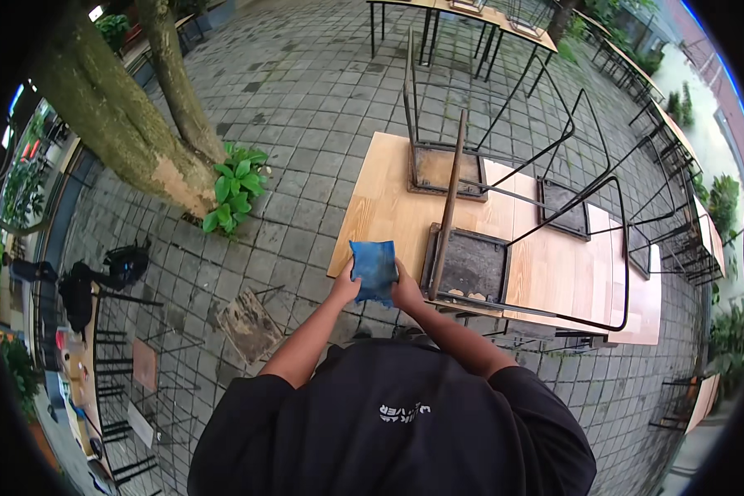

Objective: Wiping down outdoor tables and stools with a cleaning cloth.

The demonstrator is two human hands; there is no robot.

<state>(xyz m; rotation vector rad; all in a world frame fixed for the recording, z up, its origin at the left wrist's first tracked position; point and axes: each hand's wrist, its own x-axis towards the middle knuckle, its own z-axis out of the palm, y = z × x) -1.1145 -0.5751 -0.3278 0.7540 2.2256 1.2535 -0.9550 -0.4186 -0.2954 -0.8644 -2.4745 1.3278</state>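
Between my two hands hangs a folded blue cloth [374,271], darker in its lower right part and frayed at the bottom. My left hand [345,284] grips its left edge, the thumb lying on the front. At the right edge, my right hand [405,289] holds it, with some fingers hidden behind. The cloth is in front of my body, over the near left corner of a light wooden table [384,180]. Whether it touches the tabletop I cannot tell. Closest to my right hand, an upturned stool [474,263] rests seat-down on the table.
More upturned stools [449,170] stand along the table, their metal legs sticking up. A worn wooden stool [250,323] is on the paving at my left. Beyond it are a tree trunk [118,118], a leafy plant [235,186] and a cluttered table [87,397].
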